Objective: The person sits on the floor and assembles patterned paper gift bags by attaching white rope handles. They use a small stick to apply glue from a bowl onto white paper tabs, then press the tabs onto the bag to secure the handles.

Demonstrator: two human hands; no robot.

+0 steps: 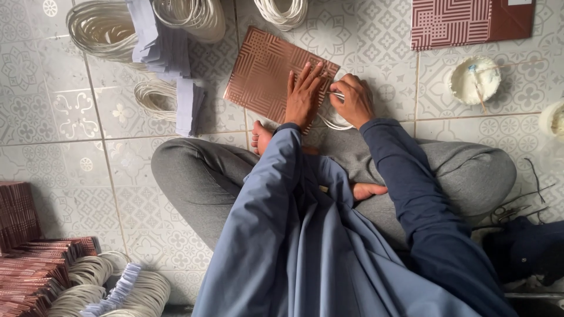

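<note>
Head view — left hand [302, 94] lying flat, fingers spread, pressing patterned brown paper bag [264, 73] onto tiled floor [53, 117]; right hand [352, 100] pinching white cord handle [336, 123] at bag edge.

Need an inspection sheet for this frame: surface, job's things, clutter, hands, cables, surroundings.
Surface: patterned grey floor tiles; person sits cross-legged on them.
Job's things: flat patterned brown bag on the floor; white cord at its right edge.
Clutter: cord bundles, paper strips, bag stack, second bag, white bowl with a stick.
Hands: left hand flat on the bag; right hand pinching the cord at the bag's edge.
Cables: thin dark wire on the floor at right.
Surroundings: dark cloth at right; nobody else seen.
</note>
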